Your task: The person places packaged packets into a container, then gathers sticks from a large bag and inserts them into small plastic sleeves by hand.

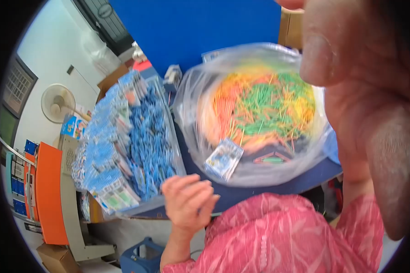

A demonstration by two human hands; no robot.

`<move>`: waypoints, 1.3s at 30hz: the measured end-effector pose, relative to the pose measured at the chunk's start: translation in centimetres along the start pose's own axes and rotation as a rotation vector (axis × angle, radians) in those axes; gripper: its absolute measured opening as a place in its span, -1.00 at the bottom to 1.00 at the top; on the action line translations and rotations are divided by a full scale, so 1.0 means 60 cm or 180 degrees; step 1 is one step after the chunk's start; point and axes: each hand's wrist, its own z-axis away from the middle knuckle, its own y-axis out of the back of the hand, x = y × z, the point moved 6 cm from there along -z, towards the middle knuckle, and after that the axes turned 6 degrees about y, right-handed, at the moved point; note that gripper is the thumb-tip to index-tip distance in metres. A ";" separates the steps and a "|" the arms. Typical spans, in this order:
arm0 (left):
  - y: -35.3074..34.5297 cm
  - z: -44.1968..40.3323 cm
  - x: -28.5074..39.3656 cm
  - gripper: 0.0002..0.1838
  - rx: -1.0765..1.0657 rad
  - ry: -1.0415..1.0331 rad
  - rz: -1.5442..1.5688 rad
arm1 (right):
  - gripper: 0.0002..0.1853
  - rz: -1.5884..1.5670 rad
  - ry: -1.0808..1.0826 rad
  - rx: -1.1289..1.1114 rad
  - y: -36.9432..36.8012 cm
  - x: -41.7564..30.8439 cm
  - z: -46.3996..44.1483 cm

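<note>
My left hand (189, 202) is near the table's front edge, between the packet tray and the big bag, its fingers loosely curled with nothing seen in them. Very close to the camera, my right hand (364, 91) fills the right side, blurred, its thumb and fingers apart and nothing visible in it. A large clear plastic bag (191, 132) lies open, holding many thin green, orange and yellow sticks (269, 100). On its near rim rests a small printed packet (224, 159). To the left, a clear tray (175, 150) holds rows of blue-and-white packets (105, 150) and blue pieces (148, 132).
A blue panel (200, 27) rises behind the blue table (314, 175). A fan (58, 103), an orange-and-grey machine (52, 191) and a cardboard box (58, 258) are at the left. A blue stool (142, 257) stands below the table.
</note>
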 end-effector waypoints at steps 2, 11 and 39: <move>-0.047 -0.011 0.019 -0.67 -0.0024 -0.0116 0.0188 | -0.65 0.0388 0.0072 0.0001 0.043 -0.017 -0.005; -0.229 0.090 -0.039 -0.77 -0.0672 0.0732 0.0259 | -0.74 0.0371 -0.1455 -0.0018 -0.008 -0.080 0.187; -0.207 0.026 -0.084 -0.82 -0.0524 0.0803 0.0199 | -0.85 0.2262 -0.0350 -0.3049 -0.216 0.352 0.353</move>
